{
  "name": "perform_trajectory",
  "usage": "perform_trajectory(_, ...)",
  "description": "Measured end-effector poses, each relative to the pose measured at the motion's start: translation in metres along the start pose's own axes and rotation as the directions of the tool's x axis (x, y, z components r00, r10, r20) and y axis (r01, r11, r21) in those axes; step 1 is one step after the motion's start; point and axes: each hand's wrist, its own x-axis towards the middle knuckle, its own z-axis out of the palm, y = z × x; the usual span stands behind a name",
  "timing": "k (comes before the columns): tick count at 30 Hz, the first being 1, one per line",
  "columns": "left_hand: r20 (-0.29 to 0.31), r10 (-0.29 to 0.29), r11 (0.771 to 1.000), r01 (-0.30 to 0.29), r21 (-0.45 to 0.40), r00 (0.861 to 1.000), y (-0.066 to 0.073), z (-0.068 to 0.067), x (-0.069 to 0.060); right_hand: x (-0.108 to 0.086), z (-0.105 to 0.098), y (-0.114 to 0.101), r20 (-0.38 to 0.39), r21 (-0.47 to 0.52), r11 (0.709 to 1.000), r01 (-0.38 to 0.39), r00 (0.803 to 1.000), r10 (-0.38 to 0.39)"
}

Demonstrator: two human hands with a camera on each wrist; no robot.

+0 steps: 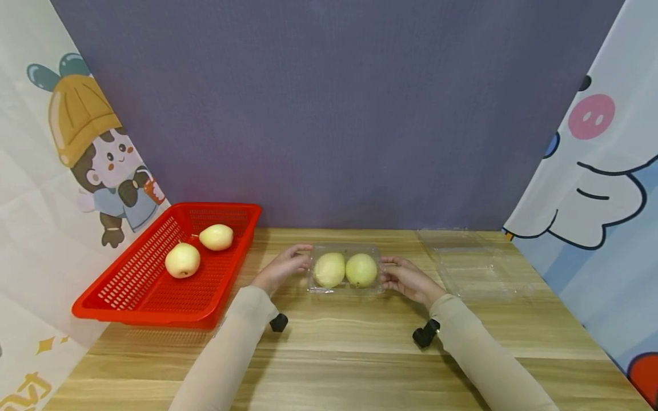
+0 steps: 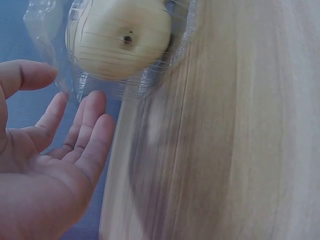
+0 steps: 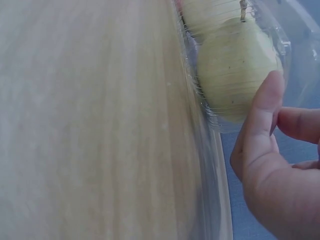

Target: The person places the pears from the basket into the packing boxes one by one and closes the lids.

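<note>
A clear plastic box (image 1: 345,249) sits on the table, with two pale yellow pears, a left one (image 1: 329,270) and a right one (image 1: 361,270), inside. My left hand (image 1: 285,266) is at its left side; in the left wrist view the fingers (image 2: 95,135) are spread and extended beside the clear wall. At the opposite side is my right hand (image 1: 411,281). A straight finger (image 3: 265,105) touches the box wall there, the thumb close behind it. Whether the box's lid is fully closed cannot be made out.
On the left stands a red plastic basket (image 1: 226,294) holding two more pears, one nearer (image 1: 182,260) and one farther (image 1: 216,237). Another clear plastic container (image 1: 473,271) lies at the right. A dark grey panel (image 1: 329,114) rises behind the wooden table (image 1: 349,354).
</note>
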Motion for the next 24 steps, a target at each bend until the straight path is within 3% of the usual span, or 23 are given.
perform_trajectory(24, 0.040, -0.004, 1.000, 0.003, 0.022, 0.999, -0.0028, -0.0010, -0.0007, -0.0063, 0.0020, 0.0013, 0.021, 0.036, 0.999, -0.015, 1.000, 0.014)
